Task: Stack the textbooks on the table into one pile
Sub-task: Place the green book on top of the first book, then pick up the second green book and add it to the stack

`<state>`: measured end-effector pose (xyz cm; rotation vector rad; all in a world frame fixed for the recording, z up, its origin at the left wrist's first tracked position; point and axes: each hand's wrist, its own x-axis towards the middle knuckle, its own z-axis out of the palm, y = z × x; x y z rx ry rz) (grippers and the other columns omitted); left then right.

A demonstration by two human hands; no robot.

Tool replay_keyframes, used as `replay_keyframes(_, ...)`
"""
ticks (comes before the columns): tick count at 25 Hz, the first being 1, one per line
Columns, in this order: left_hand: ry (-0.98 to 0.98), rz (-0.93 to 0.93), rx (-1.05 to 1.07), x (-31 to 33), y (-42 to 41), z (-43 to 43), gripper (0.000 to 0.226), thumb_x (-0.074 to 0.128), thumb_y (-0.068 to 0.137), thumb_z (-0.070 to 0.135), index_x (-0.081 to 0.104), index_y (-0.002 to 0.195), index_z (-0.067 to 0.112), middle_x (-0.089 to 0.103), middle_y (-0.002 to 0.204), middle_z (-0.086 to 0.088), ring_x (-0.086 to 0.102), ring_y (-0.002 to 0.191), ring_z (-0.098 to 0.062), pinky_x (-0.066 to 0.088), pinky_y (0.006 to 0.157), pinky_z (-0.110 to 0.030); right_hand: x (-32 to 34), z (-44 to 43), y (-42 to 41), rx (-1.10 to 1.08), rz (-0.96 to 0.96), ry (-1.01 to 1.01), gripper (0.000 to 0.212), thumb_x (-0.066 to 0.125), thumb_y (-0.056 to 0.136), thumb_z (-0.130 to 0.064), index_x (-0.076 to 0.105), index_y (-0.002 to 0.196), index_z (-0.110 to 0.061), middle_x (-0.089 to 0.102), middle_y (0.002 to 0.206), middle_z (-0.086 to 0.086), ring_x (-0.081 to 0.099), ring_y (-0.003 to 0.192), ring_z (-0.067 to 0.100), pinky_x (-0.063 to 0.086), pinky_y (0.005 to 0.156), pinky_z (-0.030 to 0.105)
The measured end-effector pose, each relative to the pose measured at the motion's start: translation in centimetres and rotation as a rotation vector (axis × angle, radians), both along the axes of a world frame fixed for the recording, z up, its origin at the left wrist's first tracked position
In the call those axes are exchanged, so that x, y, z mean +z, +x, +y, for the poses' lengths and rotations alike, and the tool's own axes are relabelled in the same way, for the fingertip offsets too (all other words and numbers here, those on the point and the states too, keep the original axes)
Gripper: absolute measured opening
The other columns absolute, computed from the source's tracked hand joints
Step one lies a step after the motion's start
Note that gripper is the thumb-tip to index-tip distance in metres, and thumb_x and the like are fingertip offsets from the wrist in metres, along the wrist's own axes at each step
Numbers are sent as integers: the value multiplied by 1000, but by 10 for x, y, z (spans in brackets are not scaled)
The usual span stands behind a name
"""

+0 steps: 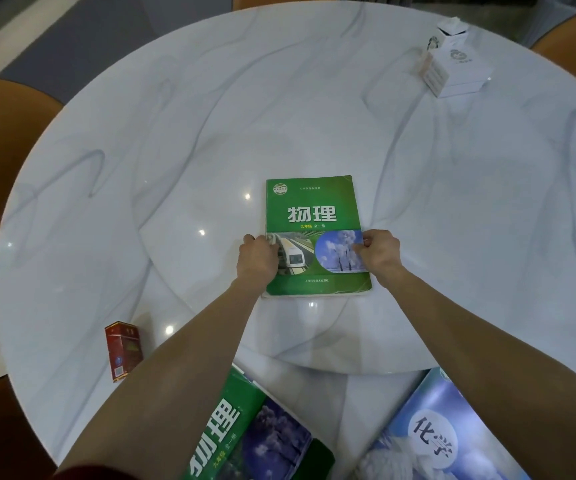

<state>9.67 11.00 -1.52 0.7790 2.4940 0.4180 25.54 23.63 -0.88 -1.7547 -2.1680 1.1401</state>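
Two hands grip a green book on a round marble table.

Nearest lie a second green book (245, 434) and a blue book (453, 438), apart. Beyond, the left hand (257, 258) and right hand (380, 252) pinch opposite side edges of the centre green book (314, 216), flat on the table (175, 150); a white box (456, 67) sits far right.

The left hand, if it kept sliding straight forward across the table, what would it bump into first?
Probably nothing. The left hand grips the green physics textbook's left edge and points up the round white marble table, where the way looks bare to the far rim.
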Motion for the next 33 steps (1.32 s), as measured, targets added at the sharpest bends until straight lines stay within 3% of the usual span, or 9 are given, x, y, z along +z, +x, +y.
replay_keyframes(3, 9, 79, -49, 10, 0, -12, 39, 36, 100, 28, 49, 127, 4, 52, 125, -20, 52, 115, -34, 47, 91, -45, 4, -7, 5, 59, -65, 64, 33, 50, 93, -12, 58, 123, 1, 62, 121, 23, 56, 113, 36, 45, 97, 37)
replay_keyframes(8, -7, 274, -241, 29, 9, -41, 37, 38, 99, 29, 53, 126, 9, 56, 122, -16, 50, 115, -31, 46, 91, -43, 22, -33, 14, 394, -235, 323, 37, 47, 94, -19, 56, 126, -4, 56, 125, 22, 52, 113, 38, 47, 94, 43)
replay_keyframes(14, 19, 382, -289, 49, 32, -83, 36, 39, 98, 28, 55, 124, 11, 57, 122, -13, 50, 114, -30, 43, 91, -42, 49, -80, 18, 612, -258, 472, 39, 42, 95, -27, 53, 128, -10, 53, 133, 15, 51, 118, 33, 42, 94, 38)
replay_keyframes(19, 41, 378, -191, 51, 54, -141, 34, 40, 98, 25, 53, 126, 10, 57, 122, -13, 51, 112, -29, 44, 87, -40, 56, -131, 23, 713, -184, 463, 39, 44, 94, -28, 56, 126, -9, 58, 124, 14, 55, 111, 32, 45, 89, 38)
replay_keyframes(23, 35, 355, -87, 42, 73, -190, 34, 41, 97, 23, 53, 126, 10, 58, 120, -13, 51, 111, -30, 45, 87, -40, 52, -172, 27, 819, -165, 409, 40, 43, 95, -30, 53, 130, -12, 57, 127, 12, 52, 117, 29, 44, 97, 38)
replay_keyframes(27, 24, 315, 28, 31, 91, -237, 32, 42, 96, 22, 55, 122, 8, 59, 115, -15, 53, 107, -32, 46, 84, -43, 39, -208, 31, 929, -162, 343, 40, 42, 97, -30, 51, 131, -13, 57, 125, 11, 52, 116, 28, 45, 94, 39)
replay_keyframes(33, 40, 161, 349, 7, 134, -296, 40, 48, 94, 19, 45, 132, 8, 52, 127, -18, 47, 116, -33, 46, 91, -45, 6, -241, 38, 1028, -258, 217, 43, 47, 95, -30, 50, 131, -7, 56, 124, 18, 54, 113, 34, 48, 95, 41)
